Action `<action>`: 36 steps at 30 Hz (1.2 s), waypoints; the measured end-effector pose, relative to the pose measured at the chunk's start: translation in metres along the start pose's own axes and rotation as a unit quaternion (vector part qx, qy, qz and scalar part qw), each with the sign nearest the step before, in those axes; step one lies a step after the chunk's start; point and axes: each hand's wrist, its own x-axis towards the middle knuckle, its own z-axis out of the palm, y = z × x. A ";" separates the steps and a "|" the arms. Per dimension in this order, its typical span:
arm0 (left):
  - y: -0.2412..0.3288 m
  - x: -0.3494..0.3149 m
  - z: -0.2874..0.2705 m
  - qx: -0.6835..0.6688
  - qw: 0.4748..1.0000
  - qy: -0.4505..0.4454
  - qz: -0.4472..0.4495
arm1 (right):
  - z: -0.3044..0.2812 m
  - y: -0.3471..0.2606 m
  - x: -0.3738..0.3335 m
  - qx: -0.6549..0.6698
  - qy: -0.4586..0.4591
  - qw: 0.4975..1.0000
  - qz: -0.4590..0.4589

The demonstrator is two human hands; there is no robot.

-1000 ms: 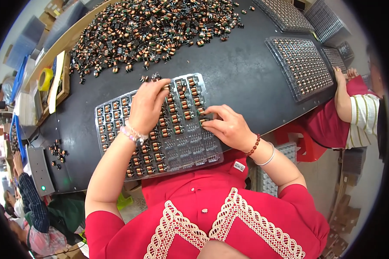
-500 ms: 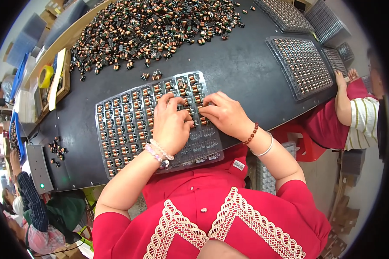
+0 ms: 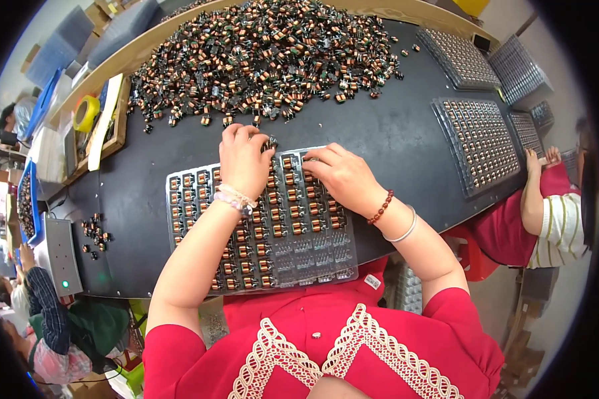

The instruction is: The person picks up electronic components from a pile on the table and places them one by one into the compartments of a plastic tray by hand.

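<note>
A clear plastic tray [image 3: 293, 274] lies before me, its pockets mostly filled with small copper-wound coils [image 3: 259, 233]. Several pockets at its near right corner hold no coils. Over the tray's far edge, my left hand [image 3: 243, 163] is curled, its fingertips closed on a loose coil [image 3: 271, 142] just beyond the rim. My right hand [image 3: 345, 178] bends over the far right corner, thumb and fingers pinched together at a coil by the last columns. The fingers mostly hide that coil.
A big heap of loose coils [image 3: 266, 60] covers the far table. Filled trays [image 3: 479, 143] stand at the right, near a co-worker's hands [image 3: 542, 159]. Several loose coils [image 3: 94, 233] lie left, beside a grey box [image 3: 61, 256]. Yellow tape [image 3: 86, 113] sits in a wooden frame.
My left hand has moved from the tray's middle to the loose coils beyond its far edge. My right hand has shifted toward the tray's far right corner. The view has tilted slightly.
</note>
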 end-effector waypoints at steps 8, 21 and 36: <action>-0.003 0.007 -0.006 -0.085 0.993 0.037 0.070 | 0.001 -0.002 0.007 0.008 0.031 0.999 0.023; 0.037 -0.114 -0.064 -0.155 0.980 -0.098 0.076 | -0.008 -0.044 -0.050 0.055 0.066 0.996 0.026; 0.045 -0.131 -0.061 -0.100 0.981 -0.086 0.144 | 0.002 -0.042 -0.043 0.057 0.098 0.993 0.038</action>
